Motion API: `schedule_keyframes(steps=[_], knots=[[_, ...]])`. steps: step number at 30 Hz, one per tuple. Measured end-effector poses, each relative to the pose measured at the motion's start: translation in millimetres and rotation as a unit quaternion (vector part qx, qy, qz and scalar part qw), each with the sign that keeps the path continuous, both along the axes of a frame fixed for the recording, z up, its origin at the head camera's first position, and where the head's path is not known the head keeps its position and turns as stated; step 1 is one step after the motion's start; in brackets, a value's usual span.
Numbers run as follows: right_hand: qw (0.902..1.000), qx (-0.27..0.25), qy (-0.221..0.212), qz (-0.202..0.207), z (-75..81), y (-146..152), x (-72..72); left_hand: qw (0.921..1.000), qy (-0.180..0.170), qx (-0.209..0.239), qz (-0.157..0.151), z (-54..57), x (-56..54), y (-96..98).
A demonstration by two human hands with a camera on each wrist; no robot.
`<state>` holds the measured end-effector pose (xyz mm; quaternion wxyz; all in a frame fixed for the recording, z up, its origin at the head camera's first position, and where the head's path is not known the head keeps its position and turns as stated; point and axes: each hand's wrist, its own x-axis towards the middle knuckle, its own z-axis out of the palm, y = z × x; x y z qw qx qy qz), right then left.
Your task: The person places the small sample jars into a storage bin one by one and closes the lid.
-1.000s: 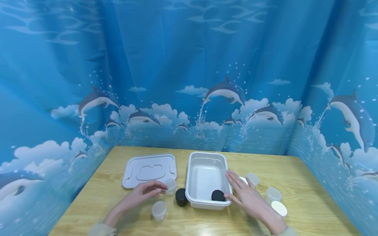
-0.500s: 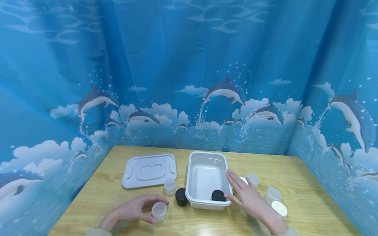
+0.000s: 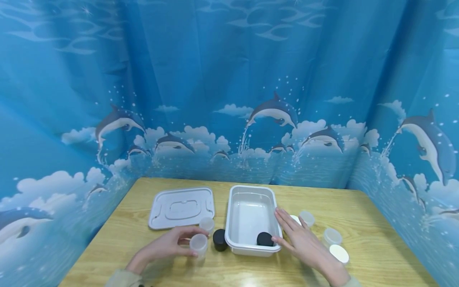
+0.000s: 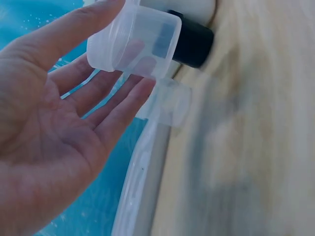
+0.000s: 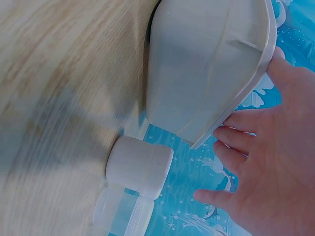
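My left hand [image 3: 168, 246] holds a small translucent jar [image 3: 199, 242] with its thumb and fingertips, left of the white box. In the left wrist view this jar [image 4: 147, 44] is lifted above the tabletop, its frosted lid toward the palm. Close behind it stand a second translucent jar [image 3: 206, 224] and a black-lidded jar [image 3: 220, 240], the latter right beside the box. My right hand [image 3: 303, 241] lies with straight fingers on the right rim of the white box [image 3: 249, 219]. Inside the box's near right corner sits a black jar [image 3: 265, 239].
The box's flat lid [image 3: 172, 215] lies at the back left. Right of my right hand stand translucent jars [image 3: 332, 236] and white jars [image 3: 338, 254], some partly behind the fingers. A blue dolphin-print curtain [image 3: 215, 99] encloses the wooden table [image 3: 258, 275].
My left hand came down from the rear translucent jar to the front one, took hold of it and moved it slightly right and up. The right hand stays on the box rim.
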<state>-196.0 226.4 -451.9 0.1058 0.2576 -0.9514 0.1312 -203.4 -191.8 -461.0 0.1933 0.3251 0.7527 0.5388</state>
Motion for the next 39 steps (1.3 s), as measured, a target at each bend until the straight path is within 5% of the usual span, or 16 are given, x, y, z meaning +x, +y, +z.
schedule_keyframes(steps=[10, 15, 22, 32, 39], knots=[[1.0000, 0.001, -0.006, -0.005, 0.9, 0.1, 1.2, 0.9972, 0.051, -0.004, 0.055, 22.6, -19.5, 24.2], [0.9999, 0.009, -0.006, -0.005, 0.6, 0.2, 1.1, 0.9919, 0.065, -0.014, 0.108, 32.7, -29.9, 42.5], [0.9999, 0.015, 0.006, -0.004, -1.4, -0.1, 1.4, 0.9860, 0.057, 0.012, 0.156, 42.7, -42.2, 75.6], [0.9996, 0.019, 0.019, 0.000, -1.6, -0.7, 2.2, 0.9795, 0.044, -0.004, 0.196, 44.7, -56.4, 125.0], [0.9992, 0.019, 0.035, 0.004, -2.6, 0.0, 2.0, 0.9822, 0.050, -0.016, 0.180, 34.5, -58.2, 156.5]])
